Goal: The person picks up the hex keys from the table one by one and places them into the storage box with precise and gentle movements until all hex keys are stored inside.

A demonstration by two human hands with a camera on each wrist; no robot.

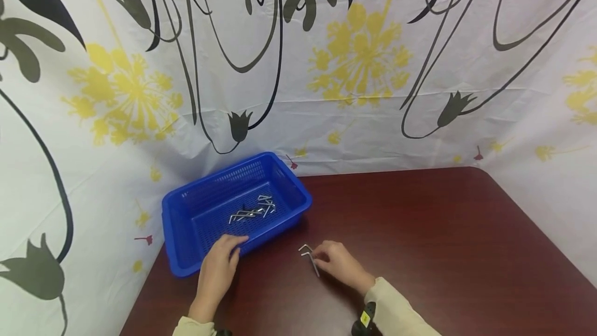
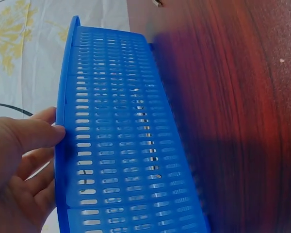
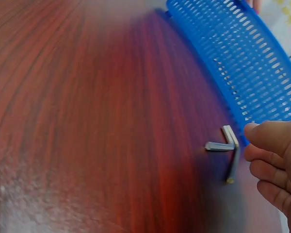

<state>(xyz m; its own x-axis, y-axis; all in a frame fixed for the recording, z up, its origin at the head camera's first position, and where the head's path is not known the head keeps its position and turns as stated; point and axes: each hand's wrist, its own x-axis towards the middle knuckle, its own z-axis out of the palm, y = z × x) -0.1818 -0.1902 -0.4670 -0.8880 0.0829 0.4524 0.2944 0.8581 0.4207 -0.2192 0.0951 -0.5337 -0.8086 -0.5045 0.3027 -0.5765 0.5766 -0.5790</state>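
Observation:
My left hand (image 1: 218, 271) is at the near rim of a blue plastic basket (image 1: 284, 222). In the left wrist view the thumb presses the rim from outside, and the other fingers curl behind the wall. Two L-shaped metal hex keys (image 3: 234, 162) lie close together on the table in front of the basket. My right hand (image 1: 342, 263) is just right of them, fingers loosely bent. In the right wrist view its fingertips stand slightly apart from the keys. The head view shows part of one key hidden by the fingers.
Several hex keys (image 1: 252, 213) lie piled in the basket, towards its near right side. The dark red-brown table (image 1: 420, 232) reaches away to the right. A white cloth (image 1: 364, 139) with flower prints hangs behind and to both sides.

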